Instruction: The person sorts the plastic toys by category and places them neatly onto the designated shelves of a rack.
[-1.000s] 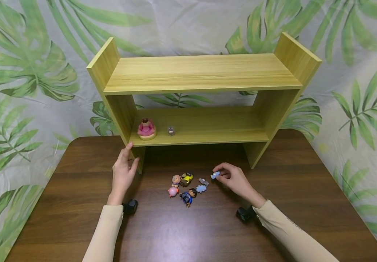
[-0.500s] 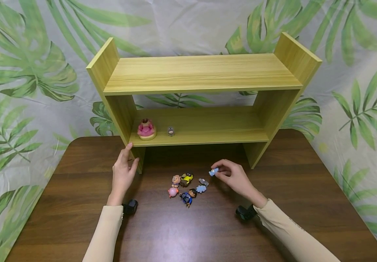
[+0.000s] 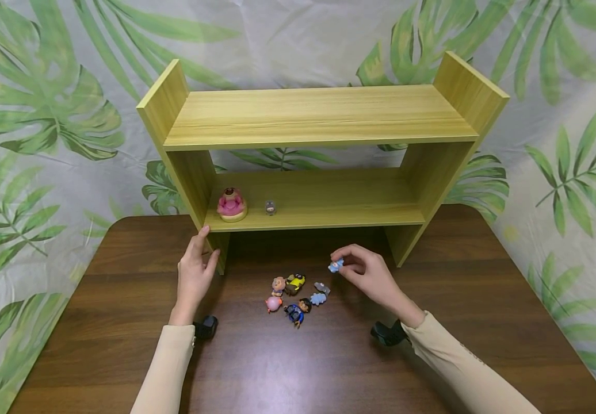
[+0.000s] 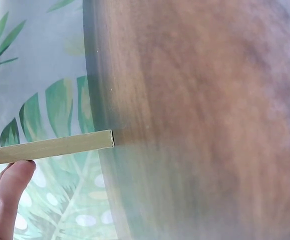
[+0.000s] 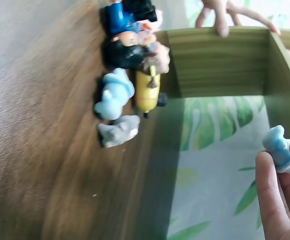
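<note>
A small light blue toy figure point(image 3: 335, 265) is pinched between the thumb and fingertips of my right hand point(image 3: 373, 282), raised in front of the shelf's lower opening. In the right wrist view the same blue figure point(image 5: 278, 148) shows at the fingertips. My left hand point(image 3: 194, 276) touches the front of the left side panel of the wooden shelf point(image 3: 298, 118), its fingers fairly straight. Loose on the table lie a second light blue figure point(image 3: 318, 298), a grey figure point(image 3: 322, 287), a yellow figure point(image 3: 295, 283), a dark-haired figure in blue point(image 3: 296, 311), a pink round toy point(image 3: 273, 303) and a peach-coloured figure point(image 3: 278, 284).
On the middle board stand a pink bear-like figure point(image 3: 232, 204) on a round base and a tiny greyish figure point(image 3: 270, 207) to its right. The shelf stands at the back of the brown table point(image 3: 287, 368), before a leaf-patterned cloth point(image 3: 298, 40).
My right hand has moved slightly left and toward the shelf with the blue figure, which has turned a little in the fingers. My left hand and the other toys have stayed put.
</note>
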Demonstrator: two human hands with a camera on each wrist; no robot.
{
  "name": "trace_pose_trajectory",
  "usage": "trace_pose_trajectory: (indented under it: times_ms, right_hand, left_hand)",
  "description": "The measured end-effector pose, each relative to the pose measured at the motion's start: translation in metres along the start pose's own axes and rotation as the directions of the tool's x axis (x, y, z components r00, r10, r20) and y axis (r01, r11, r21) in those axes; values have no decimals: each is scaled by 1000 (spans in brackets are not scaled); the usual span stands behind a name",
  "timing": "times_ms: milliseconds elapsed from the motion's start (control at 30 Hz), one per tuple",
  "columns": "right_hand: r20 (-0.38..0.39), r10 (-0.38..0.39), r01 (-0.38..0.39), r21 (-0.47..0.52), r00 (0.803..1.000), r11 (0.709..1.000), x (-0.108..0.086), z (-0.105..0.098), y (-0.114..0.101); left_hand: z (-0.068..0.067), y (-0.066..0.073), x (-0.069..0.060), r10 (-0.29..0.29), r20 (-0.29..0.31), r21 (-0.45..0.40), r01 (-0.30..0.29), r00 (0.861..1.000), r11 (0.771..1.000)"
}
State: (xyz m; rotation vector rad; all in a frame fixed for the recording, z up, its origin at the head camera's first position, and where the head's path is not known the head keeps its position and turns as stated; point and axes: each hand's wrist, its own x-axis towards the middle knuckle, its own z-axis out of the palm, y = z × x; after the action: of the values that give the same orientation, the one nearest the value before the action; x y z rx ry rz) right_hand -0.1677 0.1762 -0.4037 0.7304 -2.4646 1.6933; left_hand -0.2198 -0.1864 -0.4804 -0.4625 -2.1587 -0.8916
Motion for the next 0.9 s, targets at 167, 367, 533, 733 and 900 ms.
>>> trace_pose_trajectory:
  times_ms: [167, 367, 533, 733, 900]
  right_hand:
    - [-3, -23, 23, -4, 1000, 1000, 2, 0, -17]
    - [-12, -46, 46, 13, 999, 999, 6, -1, -25]
    - [-15, -53, 53, 28, 998, 998, 11, -2, -30]
    - [-23, -53, 54, 31, 998, 998, 17, -4, -36]
    - [-32, -76, 77, 30, 997, 997, 22, -6, -41]
  left_hand:
    - [0, 0, 1, -3, 3, 0, 3, 1000, 1000]
    - [0, 0, 1, -1, 3, -3, 1, 1000, 1000]
    - [0, 0, 0, 4, 1, -2, -4, 1000, 1000]
    - [0, 0, 0, 0, 3, -3, 0, 1000, 1000]
    - [0, 0, 0, -1, 5, 0, 1, 1000, 1000]
